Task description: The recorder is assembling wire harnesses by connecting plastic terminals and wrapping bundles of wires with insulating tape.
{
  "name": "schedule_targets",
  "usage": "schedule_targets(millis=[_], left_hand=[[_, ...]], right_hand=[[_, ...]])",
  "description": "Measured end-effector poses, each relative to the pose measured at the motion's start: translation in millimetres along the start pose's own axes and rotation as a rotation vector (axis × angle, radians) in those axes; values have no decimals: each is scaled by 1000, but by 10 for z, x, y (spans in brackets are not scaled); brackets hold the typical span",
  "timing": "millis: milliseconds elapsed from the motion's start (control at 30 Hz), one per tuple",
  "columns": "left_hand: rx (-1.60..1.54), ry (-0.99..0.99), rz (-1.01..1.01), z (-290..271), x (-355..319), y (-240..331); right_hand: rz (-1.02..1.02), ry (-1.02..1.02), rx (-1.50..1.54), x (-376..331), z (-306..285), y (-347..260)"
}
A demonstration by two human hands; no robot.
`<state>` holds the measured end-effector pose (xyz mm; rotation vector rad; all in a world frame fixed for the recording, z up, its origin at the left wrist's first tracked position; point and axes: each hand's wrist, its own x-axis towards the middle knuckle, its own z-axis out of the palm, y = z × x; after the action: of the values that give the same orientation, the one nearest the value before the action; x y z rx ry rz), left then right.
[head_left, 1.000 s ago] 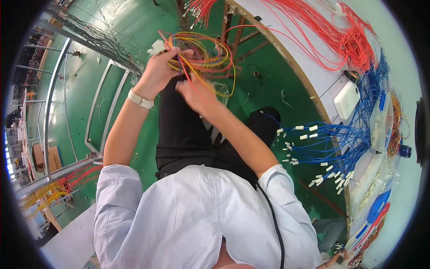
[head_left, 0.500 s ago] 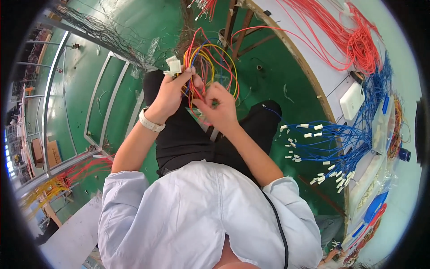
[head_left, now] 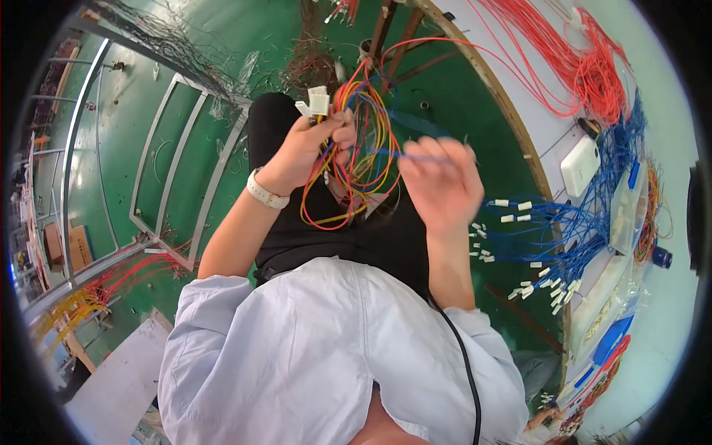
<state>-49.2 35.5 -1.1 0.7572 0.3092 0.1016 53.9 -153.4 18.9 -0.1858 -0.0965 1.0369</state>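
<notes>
One looped bundle of red, yellow and blue wires [head_left: 382, 132] sits in our left hand [head_left: 305, 150], over our black trousers [head_left: 326, 241].
Thumb and bent fingers close on the wires just beside the white connectors [head_left: 318, 102]; our right hand [head_left: 443, 187], blurred, curls its fingers at a blue wire [head_left: 384, 153], and whether they pinch it we cannot tell.

From my remote seat I see a pale blue-white shirt [head_left: 297, 341], seamed down the middle, its creased sleeves [head_left: 199, 322] ending near the elbows. Black trousers [head_left: 393, 251] show below. I also make out a whitish wristband [head_left: 265, 191] on the left arm and a black cable [head_left: 466, 360] along the shirt's right side.
</notes>
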Motion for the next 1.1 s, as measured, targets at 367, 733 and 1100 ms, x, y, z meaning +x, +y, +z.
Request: schedule_targets(millis=[367, 733, 1100], left_hand=[[-17, 3, -75, -167, 142, -349], [-69, 228, -54, -146, 222, -551], [-403, 670, 45, -512, 389, -890]], right_hand=[[-831, -490, -2022, 387, -290, 365], [-333, -584, -2278, 458, -287, 258], [-476, 223, -1739, 621, -1158, 754]])
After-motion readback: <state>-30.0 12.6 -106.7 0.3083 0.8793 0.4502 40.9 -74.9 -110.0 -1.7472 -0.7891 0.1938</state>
